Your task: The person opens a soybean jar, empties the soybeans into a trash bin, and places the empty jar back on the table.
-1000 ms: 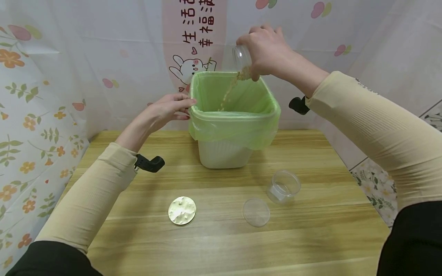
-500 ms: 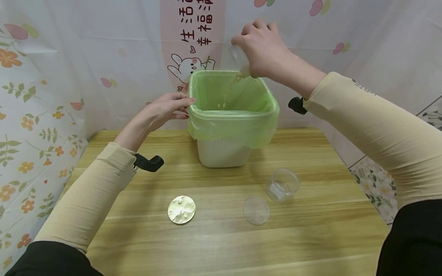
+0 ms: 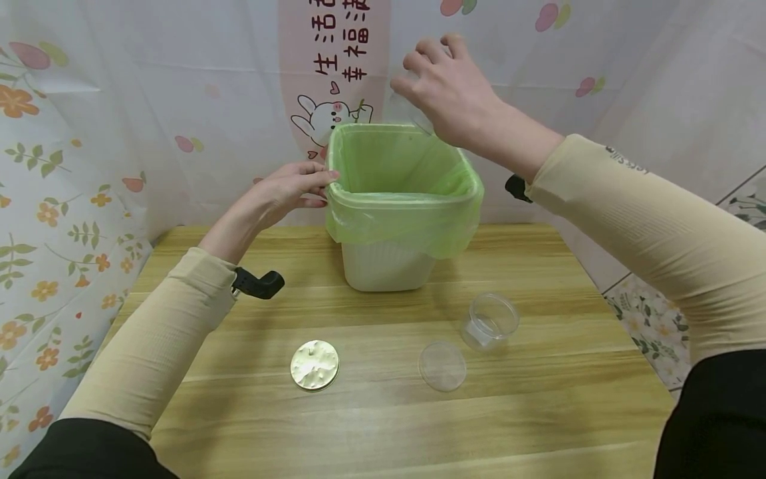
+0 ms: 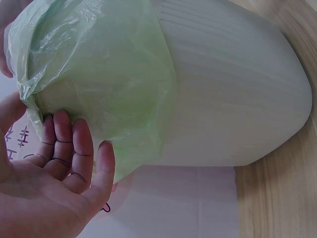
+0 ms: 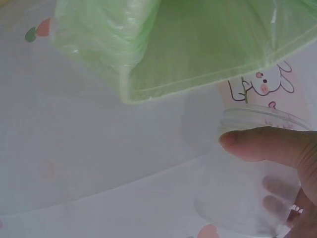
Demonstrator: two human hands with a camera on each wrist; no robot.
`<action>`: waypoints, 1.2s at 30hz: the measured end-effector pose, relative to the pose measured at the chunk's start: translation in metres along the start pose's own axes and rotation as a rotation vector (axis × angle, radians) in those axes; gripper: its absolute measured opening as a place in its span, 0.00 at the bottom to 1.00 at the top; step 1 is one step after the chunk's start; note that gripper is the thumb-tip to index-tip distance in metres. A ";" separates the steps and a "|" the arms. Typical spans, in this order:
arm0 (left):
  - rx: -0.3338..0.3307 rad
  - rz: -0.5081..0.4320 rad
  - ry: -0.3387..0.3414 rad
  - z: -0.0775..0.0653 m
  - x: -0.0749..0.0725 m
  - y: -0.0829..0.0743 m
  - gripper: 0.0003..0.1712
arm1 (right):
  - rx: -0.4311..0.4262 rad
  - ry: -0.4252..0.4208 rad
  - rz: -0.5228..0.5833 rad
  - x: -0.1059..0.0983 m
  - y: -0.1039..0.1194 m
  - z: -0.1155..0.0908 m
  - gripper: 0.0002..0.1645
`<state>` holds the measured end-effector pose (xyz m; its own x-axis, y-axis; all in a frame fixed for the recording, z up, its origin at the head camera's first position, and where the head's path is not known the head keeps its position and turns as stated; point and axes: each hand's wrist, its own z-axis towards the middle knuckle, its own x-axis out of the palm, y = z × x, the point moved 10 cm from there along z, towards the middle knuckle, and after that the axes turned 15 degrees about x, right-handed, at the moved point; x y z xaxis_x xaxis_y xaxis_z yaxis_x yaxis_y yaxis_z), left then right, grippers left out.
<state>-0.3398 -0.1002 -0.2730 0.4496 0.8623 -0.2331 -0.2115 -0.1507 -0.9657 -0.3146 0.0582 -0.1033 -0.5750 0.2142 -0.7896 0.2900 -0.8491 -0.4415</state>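
Observation:
A white trash bin (image 3: 385, 269) stands at the back of the table, lined with a green bag (image 3: 407, 223) folded over its rim. My left hand (image 3: 290, 186) pinches the bin's left rim through the bag; in the left wrist view its fingers (image 4: 81, 156) lie along the outside of the bag. Above the bin's right rim, my right hand (image 3: 451, 96) holds a clear jar (image 5: 235, 193), tilted with its mouth toward the bin. The jar looks see-through, with no grains showing in it. In the head view, most of it is hidden behind the hand.
On the wooden table (image 3: 371, 432) lie a gold round lid (image 3: 314, 364) and a clear disc (image 3: 442, 366). A clear tub (image 3: 492, 322) stands beside the disc, in front of the bin. A printed curtain (image 3: 227, 100) hangs close behind.
The stream of pale grains falling from the jar into the bin has stopped. My right hand has moved slightly left and turned the jar. My left hand stays on the rim.

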 end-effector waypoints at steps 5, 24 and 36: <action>0.001 -0.002 -0.003 0.000 0.000 0.000 0.25 | -0.080 -0.072 -0.069 -0.001 0.008 -0.004 0.31; 0.008 0.003 0.003 -0.001 0.002 -0.001 0.24 | 0.010 -0.012 0.106 0.001 -0.013 -0.006 0.33; 0.004 0.010 0.000 -0.002 0.002 -0.002 0.28 | 0.445 0.393 0.548 0.025 -0.089 -0.016 0.62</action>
<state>-0.3362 -0.0992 -0.2717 0.4473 0.8609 -0.2423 -0.2197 -0.1569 -0.9629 -0.3430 0.1468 -0.0907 -0.1045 -0.2050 -0.9732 0.0735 -0.9774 0.1981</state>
